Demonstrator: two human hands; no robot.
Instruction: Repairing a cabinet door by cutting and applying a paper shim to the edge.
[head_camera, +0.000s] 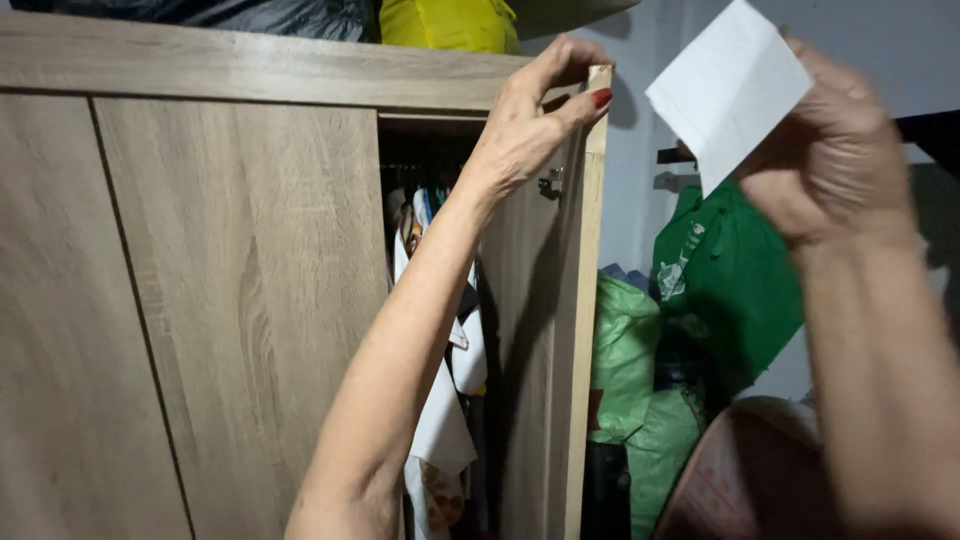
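White folded paper (727, 92) sits nearest the camera, raised high at the right and pinched along its lower edge by the right hand (825, 150); the fingers are closed on it, though the contact itself is hidden behind the sheet. Its long axis runs diagonally, lower left to upper right, with the top corner pointing up and the flat face turned toward the viewer. Risk noted: the hold takes only one edge, so the sheet could slip or crease if the hand turns. Beyond it, the left hand (540, 110) clasps the top corner of the open wardrobe door (560, 330), fingers over the upper edge, thumb against the front. Risk noted: fingers lie near the frame and hinge (549, 183), so a swinging door could pinch them. Farther in, hanging clothes (440, 330) fill the opening; green bags (700, 300) stand behind to the right.
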